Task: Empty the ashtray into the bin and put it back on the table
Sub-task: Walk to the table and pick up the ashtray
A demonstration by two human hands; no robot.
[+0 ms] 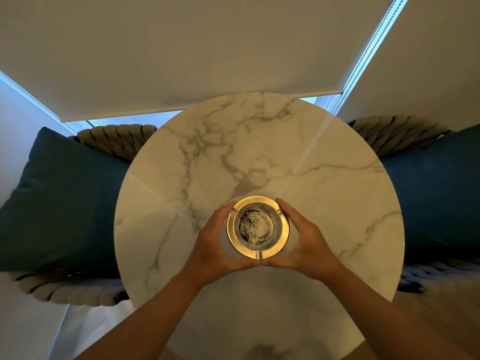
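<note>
Landmark: roller blind [181, 48], lowered at the top of the view.
Left cushion [65, 203]: dark teal, below the blind's left end, on a woven rope chair [114, 141].
Right cushion [436, 198]: dark teal, below the blind's right end.
Bead chain [374, 42]: hangs along the blind's right edge.

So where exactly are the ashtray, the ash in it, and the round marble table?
ashtray [283, 231]: head view, on its gold rim, right side.
ash [255, 227]: head view, on the speckled pile in the bowl.
marble table [233, 152]: head view, on bare top beyond the ashtray.
</note>
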